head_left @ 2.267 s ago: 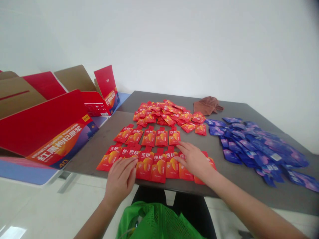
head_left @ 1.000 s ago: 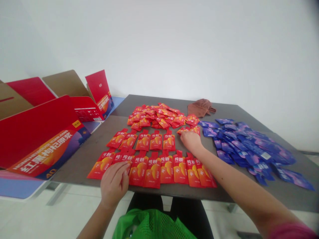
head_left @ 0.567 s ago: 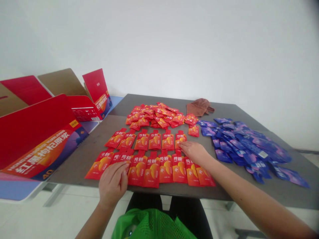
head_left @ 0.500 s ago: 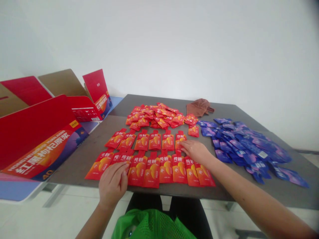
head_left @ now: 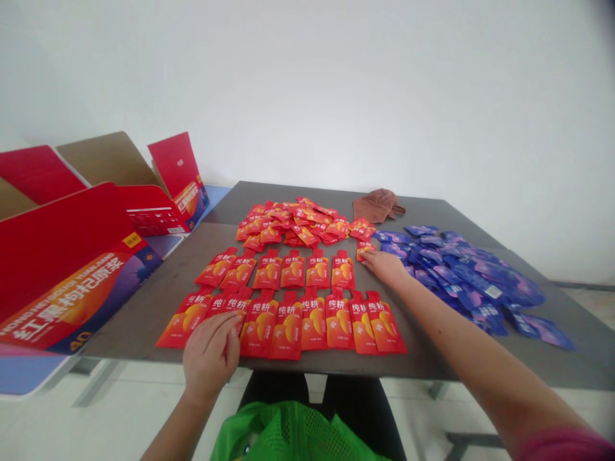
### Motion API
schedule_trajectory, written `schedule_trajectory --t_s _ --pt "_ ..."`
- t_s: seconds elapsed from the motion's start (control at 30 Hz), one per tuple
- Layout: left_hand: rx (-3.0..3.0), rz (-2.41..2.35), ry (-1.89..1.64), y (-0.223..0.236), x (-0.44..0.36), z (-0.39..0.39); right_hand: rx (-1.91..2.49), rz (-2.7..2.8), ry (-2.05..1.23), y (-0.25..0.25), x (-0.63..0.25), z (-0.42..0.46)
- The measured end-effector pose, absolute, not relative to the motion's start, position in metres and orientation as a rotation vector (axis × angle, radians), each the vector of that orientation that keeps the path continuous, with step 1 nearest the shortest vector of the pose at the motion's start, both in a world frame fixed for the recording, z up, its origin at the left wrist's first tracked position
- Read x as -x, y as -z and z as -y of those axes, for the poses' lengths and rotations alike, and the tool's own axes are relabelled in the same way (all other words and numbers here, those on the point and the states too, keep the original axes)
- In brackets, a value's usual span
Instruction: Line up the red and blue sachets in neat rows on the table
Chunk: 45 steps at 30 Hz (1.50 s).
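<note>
Red spouted pouches (head_left: 317, 323) with orange fruit printing lie in two neat rows on the grey table (head_left: 129, 330). My left hand (head_left: 209, 358) rests flat on the left end of the front row, over a pouch that overlaps its neighbour. My right hand (head_left: 384, 267) lies at the right end of the back row, fingertips beside a loose red pouch (head_left: 365, 250). Behind the rows is a heaped pile of red pouches (head_left: 288, 224). Blue-purple pouches (head_left: 461, 275) are spread just right of my right hand.
A large red-and-cardboard carton (head_left: 72, 256) stands open beyond the table's left edge, with its flaps up. A brown cloth (head_left: 377, 205) lies at the far side of the table. A green mesh bag (head_left: 288, 435) sits on my lap below the table's front edge.
My right hand has slid away from the front row, towards the far end of the back row. The left hand has barely moved. The view has shifted slightly.
</note>
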<state>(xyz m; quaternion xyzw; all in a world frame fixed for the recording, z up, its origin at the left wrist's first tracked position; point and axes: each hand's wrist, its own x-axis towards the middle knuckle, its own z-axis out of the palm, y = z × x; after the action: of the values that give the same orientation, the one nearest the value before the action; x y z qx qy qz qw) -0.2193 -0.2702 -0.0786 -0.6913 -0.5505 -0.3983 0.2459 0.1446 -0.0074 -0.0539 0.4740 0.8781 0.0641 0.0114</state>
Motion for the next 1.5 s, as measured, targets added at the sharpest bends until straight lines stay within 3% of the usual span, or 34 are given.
schedule_trajectory --t_s 0.37,0.83,1.07,1.5 --pt "1.901 1.506 1.091 0.08 0.22 0.27 -1.239 -2.909 -0.059 0.05 -0.166 0.058" --pt "1.896 1.51 1.084 0.077 0.219 0.271 -0.995 -3.164 0.267 0.05 -0.113 0.061" --pt "1.897 1.51 1.088 0.079 0.22 0.271 -1.339 -3.118 0.144 0.055 -0.139 0.06" --pt "1.926 1.535 1.091 0.078 0.219 0.272 -1.488 -3.236 -0.112 0.054 -0.147 0.083"
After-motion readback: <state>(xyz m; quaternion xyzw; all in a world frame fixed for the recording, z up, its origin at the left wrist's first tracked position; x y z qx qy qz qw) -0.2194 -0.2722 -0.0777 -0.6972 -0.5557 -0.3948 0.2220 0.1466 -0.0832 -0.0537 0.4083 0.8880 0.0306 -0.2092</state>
